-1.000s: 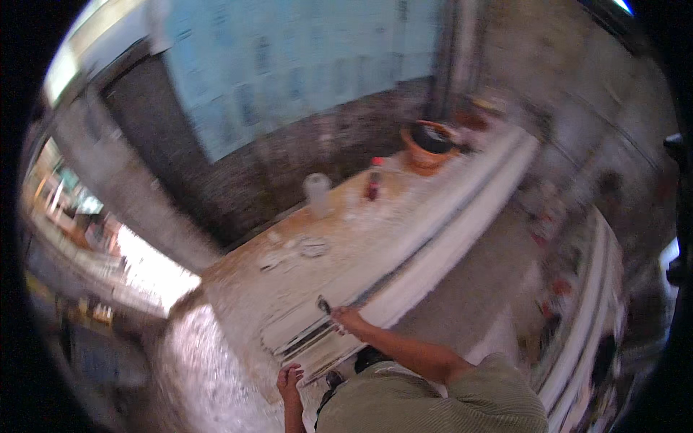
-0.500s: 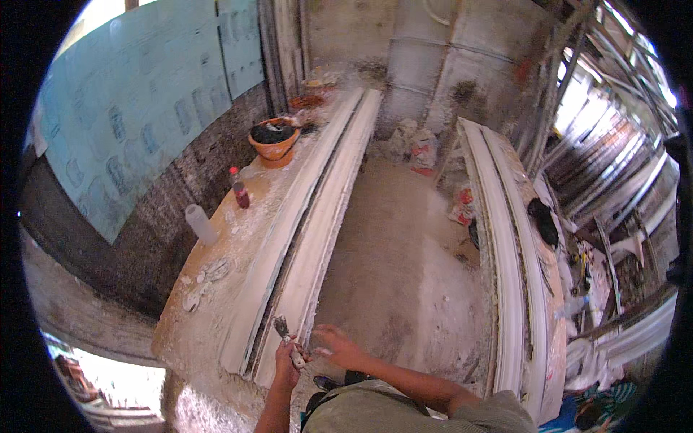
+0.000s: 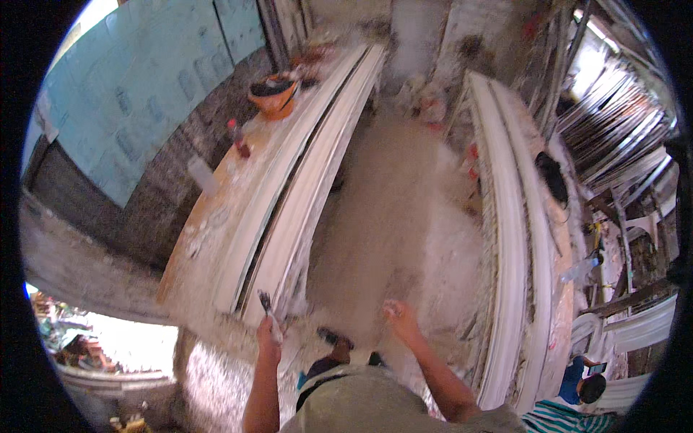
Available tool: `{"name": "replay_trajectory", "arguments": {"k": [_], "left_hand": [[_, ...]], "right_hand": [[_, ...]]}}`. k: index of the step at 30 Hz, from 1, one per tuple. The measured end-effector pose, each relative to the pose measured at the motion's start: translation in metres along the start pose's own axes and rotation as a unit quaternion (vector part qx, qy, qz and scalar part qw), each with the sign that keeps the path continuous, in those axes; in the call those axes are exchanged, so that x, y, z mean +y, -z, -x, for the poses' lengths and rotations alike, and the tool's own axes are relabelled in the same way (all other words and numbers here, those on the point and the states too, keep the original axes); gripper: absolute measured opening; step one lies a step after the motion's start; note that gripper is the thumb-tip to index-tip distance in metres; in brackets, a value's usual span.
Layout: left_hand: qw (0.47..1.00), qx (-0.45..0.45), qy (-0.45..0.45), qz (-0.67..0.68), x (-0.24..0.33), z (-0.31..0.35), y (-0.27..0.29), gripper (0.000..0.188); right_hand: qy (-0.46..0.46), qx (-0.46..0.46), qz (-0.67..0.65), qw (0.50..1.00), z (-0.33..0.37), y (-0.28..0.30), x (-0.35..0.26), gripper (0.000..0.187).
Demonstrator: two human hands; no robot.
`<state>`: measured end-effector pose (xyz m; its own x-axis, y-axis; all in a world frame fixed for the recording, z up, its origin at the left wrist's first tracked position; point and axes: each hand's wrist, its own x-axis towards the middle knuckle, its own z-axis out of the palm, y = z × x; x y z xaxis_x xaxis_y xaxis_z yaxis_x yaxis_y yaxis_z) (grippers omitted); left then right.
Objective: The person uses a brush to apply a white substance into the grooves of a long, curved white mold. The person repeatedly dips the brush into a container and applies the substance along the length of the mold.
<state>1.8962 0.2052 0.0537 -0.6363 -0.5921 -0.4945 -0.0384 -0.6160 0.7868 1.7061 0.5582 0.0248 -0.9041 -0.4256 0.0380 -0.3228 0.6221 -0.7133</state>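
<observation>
My left hand (image 3: 268, 338) is closed round the pale handle of a brush (image 3: 265, 302) with a dark, splayed tip pointing up and away. It is beside the near end of a long white plaster moulding (image 3: 317, 187), one of two lying lengthwise on the left table (image 3: 189, 249). My right hand (image 3: 401, 321) is apart from everything, above the dusty floor between the tables. Its fingers are curled in with whitish smears at the tips; whether they hold something small cannot be made out.
On the left table stand an orange bowl (image 3: 274, 101), a red-capped bottle (image 3: 238, 139) and a translucent bottle (image 3: 201, 175). More white mouldings (image 3: 505, 216) and a black object (image 3: 552, 177) lie on the right table. Another person (image 3: 588, 386) with a phone is at lower right.
My right hand has moved right, away from the left hand, and its fingers have curled in. My left hand has shifted slightly left with the brush. The view has tilted downward.
</observation>
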Motion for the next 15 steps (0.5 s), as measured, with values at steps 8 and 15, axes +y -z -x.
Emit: {"name": "replay_trajectory", "arguments": {"k": [8, 15], "left_hand": [[0.994, 0.107, -0.021, -0.002, -0.007, 0.071, 0.056, 0.025], [0.992, 0.114, -0.055, 0.009, 0.021, 0.049, 0.069, 0.025]], "right_hand": [[-0.066, -0.105, -0.071, 0.990, 0.071, 0.013, -0.012, 0.033], [-0.100, -0.092, -0.026, 0.990, 0.098, 0.045, 0.015, 0.045]]}}
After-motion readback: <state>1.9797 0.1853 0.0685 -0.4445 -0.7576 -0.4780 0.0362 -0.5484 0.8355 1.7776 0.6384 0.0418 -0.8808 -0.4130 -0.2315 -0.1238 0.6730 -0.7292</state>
